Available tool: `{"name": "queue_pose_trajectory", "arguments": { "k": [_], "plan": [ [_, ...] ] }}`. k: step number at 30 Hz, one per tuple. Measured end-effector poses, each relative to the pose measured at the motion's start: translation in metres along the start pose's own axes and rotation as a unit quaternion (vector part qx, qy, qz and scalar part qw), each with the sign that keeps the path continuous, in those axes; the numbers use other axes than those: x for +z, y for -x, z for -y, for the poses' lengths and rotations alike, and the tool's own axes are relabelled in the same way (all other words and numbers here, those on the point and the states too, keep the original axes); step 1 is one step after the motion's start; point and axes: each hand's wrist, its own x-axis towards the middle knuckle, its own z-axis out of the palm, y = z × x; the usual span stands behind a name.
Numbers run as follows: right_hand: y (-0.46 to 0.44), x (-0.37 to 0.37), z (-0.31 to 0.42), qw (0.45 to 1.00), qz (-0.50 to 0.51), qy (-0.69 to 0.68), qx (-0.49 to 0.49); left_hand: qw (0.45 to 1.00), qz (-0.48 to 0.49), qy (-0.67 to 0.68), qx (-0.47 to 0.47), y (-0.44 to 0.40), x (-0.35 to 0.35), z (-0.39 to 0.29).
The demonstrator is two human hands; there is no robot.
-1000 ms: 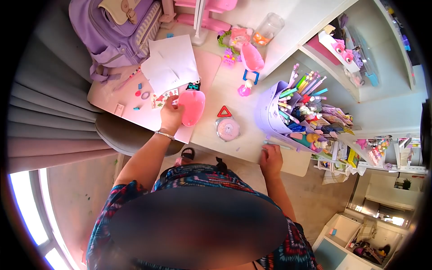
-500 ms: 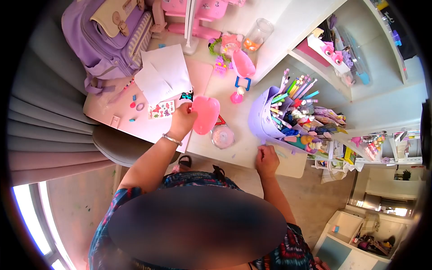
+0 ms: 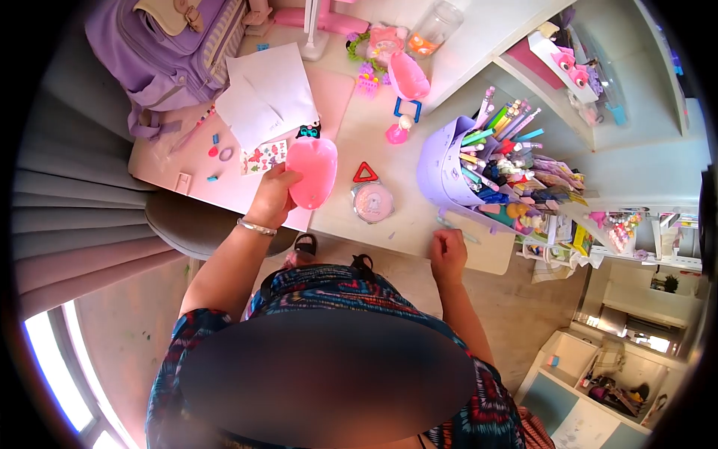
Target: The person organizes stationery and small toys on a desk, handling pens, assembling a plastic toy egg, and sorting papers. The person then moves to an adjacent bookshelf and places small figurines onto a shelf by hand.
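Observation:
My left hand (image 3: 275, 196) pinches the near left rim of a shallow pink plastic dish (image 3: 314, 170), tilted so that its hollow shows. The dish hangs over the right part of a pink desk mat (image 3: 338, 101). Below and left of it lies a sticker sheet (image 3: 263, 159) with small red pictures. To its right are a red triangle (image 3: 365, 173) and a round pink compact-like case (image 3: 373, 203). My right hand (image 3: 449, 256) rests as a loose fist on the desk's front edge. Beside it lies a thin pale green item (image 3: 458, 230); nothing shows in the fist.
A purple bin (image 3: 441, 168) full of pens stands on the right. White paper sheets (image 3: 271, 97) and a purple backpack (image 3: 168, 60) occupy the left. Behind are a second pink dish (image 3: 408, 76), a blue square frame (image 3: 407, 110) and a clear jar (image 3: 435, 30).
My left hand has carried the pink dish left, away from the red triangle and round case, which now show fully. My right hand stays at the desk edge. The view has shifted slightly.

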Motion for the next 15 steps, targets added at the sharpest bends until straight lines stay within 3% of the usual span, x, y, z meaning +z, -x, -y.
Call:
{"name": "queue_pose_trajectory", "arguments": {
  "k": [7, 15],
  "plan": [
    [-0.01, 0.007, 0.02, 0.998, 0.036, -0.012, -0.058, 0.997, -0.04, -0.058, 0.023, 0.0, -0.026, 0.021],
    [-0.022, 0.003, 0.057, 0.989, 0.046, 0.01, -0.137, 0.995, -0.017, -0.082, 0.047, 0.002, -0.031, 0.028]
  ]
}}
